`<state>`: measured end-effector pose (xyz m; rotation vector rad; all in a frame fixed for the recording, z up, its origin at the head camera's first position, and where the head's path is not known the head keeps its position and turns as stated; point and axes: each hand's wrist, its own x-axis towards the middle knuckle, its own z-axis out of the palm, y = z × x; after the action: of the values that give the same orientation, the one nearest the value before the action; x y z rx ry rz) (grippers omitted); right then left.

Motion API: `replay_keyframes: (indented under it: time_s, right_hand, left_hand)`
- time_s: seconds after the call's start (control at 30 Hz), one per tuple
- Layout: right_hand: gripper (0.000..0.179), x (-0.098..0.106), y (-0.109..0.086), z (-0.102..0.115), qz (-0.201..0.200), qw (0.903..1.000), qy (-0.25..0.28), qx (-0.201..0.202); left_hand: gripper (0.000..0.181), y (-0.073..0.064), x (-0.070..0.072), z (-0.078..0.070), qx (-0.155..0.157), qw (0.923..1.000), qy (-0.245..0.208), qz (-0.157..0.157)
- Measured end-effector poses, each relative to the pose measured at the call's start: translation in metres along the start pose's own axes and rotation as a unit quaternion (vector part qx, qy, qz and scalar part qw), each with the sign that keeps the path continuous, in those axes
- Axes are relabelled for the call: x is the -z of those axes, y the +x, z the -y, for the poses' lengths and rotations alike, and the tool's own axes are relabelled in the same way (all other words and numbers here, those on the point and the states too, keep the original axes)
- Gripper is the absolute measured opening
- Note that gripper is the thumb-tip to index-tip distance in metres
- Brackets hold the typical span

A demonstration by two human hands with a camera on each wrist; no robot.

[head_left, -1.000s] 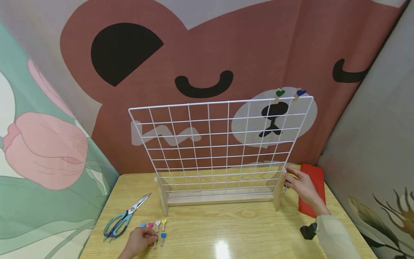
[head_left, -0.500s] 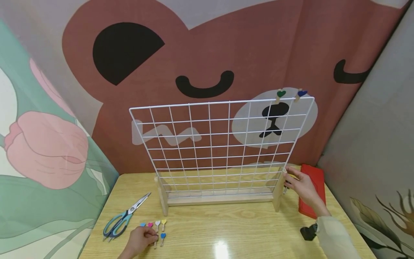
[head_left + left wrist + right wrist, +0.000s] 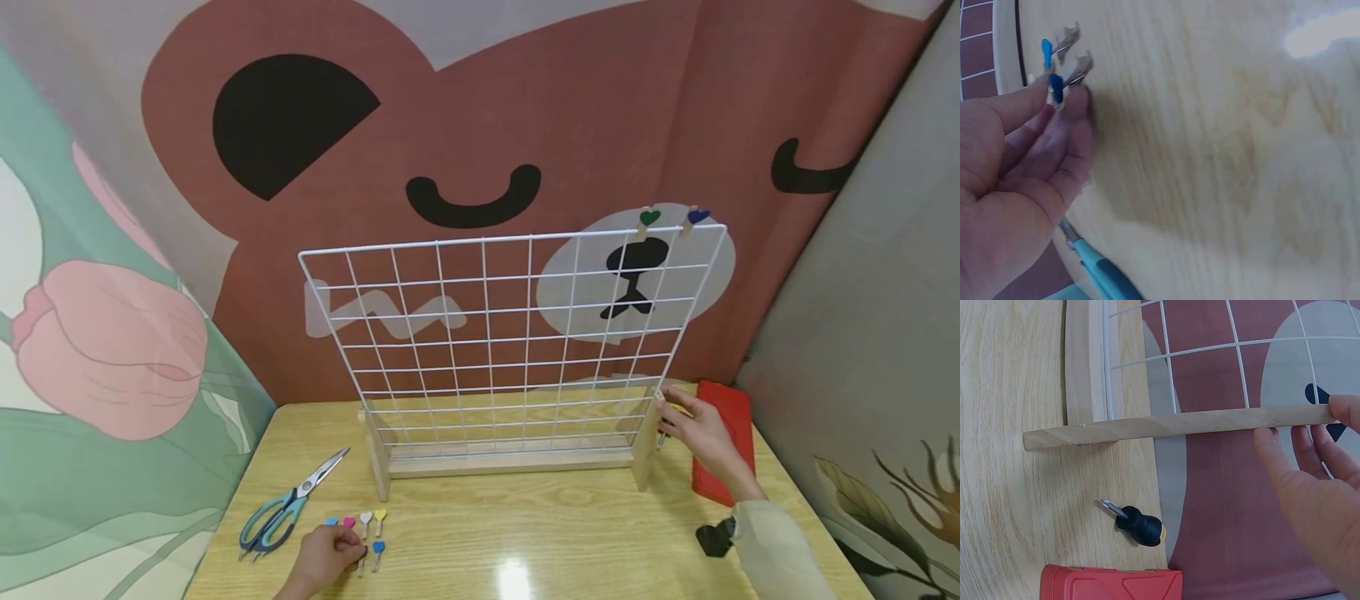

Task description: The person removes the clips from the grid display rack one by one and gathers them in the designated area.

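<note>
My left hand (image 3: 322, 557) is low over the table and pinches a small clothespin with a dark blue heart (image 3: 1055, 87) between thumb and fingertips. Beside it lie several more heart clothespins, among them a pink one (image 3: 348, 522), a white one (image 3: 366, 518), a yellow one (image 3: 380, 516) and a brighter blue one (image 3: 378, 547). A white wire grid (image 3: 483, 239) stands upright in a wooden base (image 3: 510, 463). My right hand (image 3: 701, 433) grips the upper end of the base's right side post (image 3: 1210, 422). A green-heart clothespin (image 3: 649, 217) and a dark blue-heart one (image 3: 698, 217) are clipped to the grid's top bar.
Teal-handled scissors (image 3: 285, 517) lie at the left of the table. A stubby screwdriver (image 3: 1141, 526) lies beside the right post, near a red case (image 3: 738, 417) at the right edge. A printed cloth (image 3: 480, 108) hangs close behind the grid.
The dark blue-heart clothespin at my left fingertips has shifted very slightly. My right hand keeps its place on the post, and the grid stands as before.
</note>
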<state>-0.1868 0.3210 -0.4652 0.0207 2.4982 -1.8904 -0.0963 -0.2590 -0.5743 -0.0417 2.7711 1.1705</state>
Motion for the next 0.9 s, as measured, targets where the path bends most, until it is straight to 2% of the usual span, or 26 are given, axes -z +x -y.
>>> replay_keyframes:
  time_s: [0.13, 0.23, 0.33, 0.47, 0.53, 0.7, 0.9]
  right_hand:
    - [0.067, 0.001, -0.001, 0.001, -0.001, 1.0000, -0.006, -0.001]
    - [0.066, 0.001, -0.002, 0.002, -0.001, 1.0000, -0.007, -0.002]
    - [0.065, 0.001, -0.002, 0.002, 0.000, 1.0000, -0.004, -0.002]
    - [0.065, 0.001, -0.002, 0.002, 0.001, 1.0000, -0.003, -0.002]
    - [0.065, 0.001, -0.001, 0.002, 0.001, 1.0000, -0.002, -0.002]
    - [0.064, 0.000, 0.000, 0.001, -0.006, 1.0000, -0.001, -0.001]
    - [0.063, -0.003, -0.001, 0.002, -0.003, 0.9999, 0.009, 0.004]
  left_hand:
    - [0.009, 0.001, 0.006, -0.007, -0.010, 0.9997, 0.019, -0.012]
    - [0.009, 0.001, 0.013, -0.016, -0.029, 0.9994, 0.000, -0.017]
    - [0.012, 0.004, 0.020, -0.031, -0.057, 0.9974, -0.044, -0.006]
    - [0.019, 0.010, 0.033, -0.065, -0.102, 0.9899, -0.096, 0.024]
    - [0.021, 0.013, 0.039, -0.086, -0.125, 0.9859, -0.107, 0.031]
    - [0.023, 0.022, 0.051, -0.139, -0.174, 0.9788, -0.100, 0.040]
    - [0.020, 0.030, 0.066, -0.193, -0.262, 0.9613, -0.073, 0.042]
